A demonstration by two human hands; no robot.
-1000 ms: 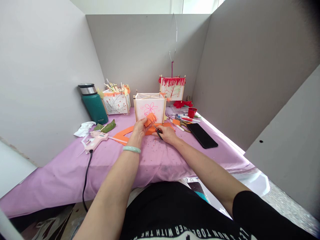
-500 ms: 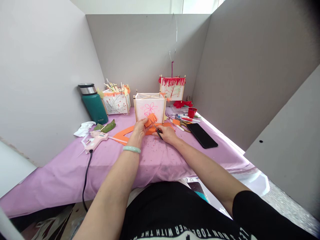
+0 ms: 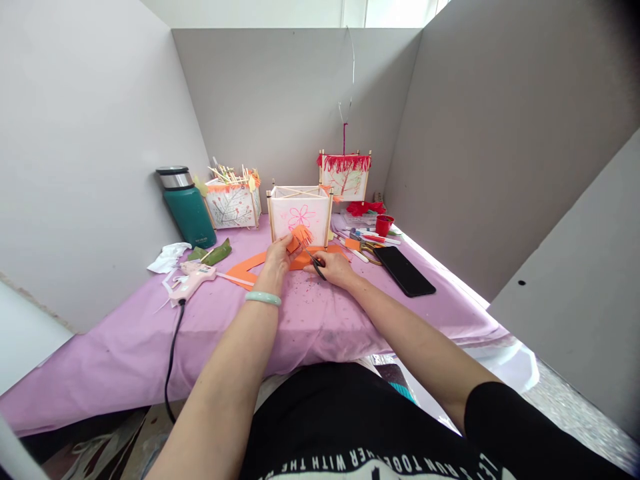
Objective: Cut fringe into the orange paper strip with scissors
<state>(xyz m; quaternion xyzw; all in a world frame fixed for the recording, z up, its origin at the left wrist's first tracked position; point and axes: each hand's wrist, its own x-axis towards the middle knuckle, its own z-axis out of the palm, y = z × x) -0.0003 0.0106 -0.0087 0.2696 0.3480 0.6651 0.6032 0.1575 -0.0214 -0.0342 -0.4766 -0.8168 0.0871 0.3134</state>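
Note:
A strip of orange paper (image 3: 302, 236), its edge cut into a fringe, is pinched in my left hand (image 3: 279, 257). My right hand (image 3: 336, 267) grips dark-handled scissors (image 3: 317, 264), whose blades point up and left at the paper's lower edge. Right behind the paper stands a white paper lantern (image 3: 300, 208) with a wooden stick frame and a pink flower drawn on its front. More orange paper (image 3: 246, 268) lies curved on the table under and beside both hands.
On the left are a pink glue gun (image 3: 193, 285) with a black cord, a green bottle (image 3: 187, 212) and a stick-filled lantern (image 3: 233, 205). A red-fringed lantern (image 3: 345, 177) hangs behind. To the right lie a black phone (image 3: 404, 271), markers and a red cup (image 3: 384, 225).
The fringed paper has turned slightly in my left hand, its cut strips now hanging more downward to the right. The scissors have shifted a little to the left.

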